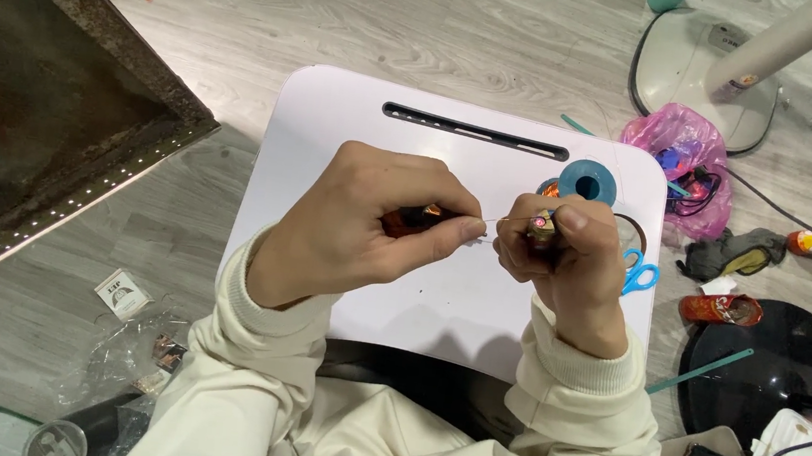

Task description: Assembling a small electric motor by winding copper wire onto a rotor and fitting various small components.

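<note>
- Two hands do the work here, close together over the white table (315,138).
- Your left hand (356,228) is curled shut. Its thumb and first finger pinch the end of a thin wire (507,219). A dark red and black tool (407,220) sits tucked in the same fist.
- Your right hand (572,271) is shut tight round a small coil (541,225). Only its top pokes out, coppery with a pink spot.
- The wire runs across the little gap between your hands, from the left fingertips to the coil top.
- Keep the wire straight and a bit tight. If it goes slack it may kink, I think.
- Pull gently. Wire this thin looks easy to snap.
- Hold the coil still and let only the left hand move.
- Rest both wrists on the table so your hands do not shake.
- Keep your pinch near the wire's end, so it does not slip out.
- A blue spool (589,184) lies just past your right hand, and blue scissors (639,273) peek out beside it. Mind your knuckles do not bump them.
- I cannot tell how the wire joins the coil; your fingers hide that part.
</note>
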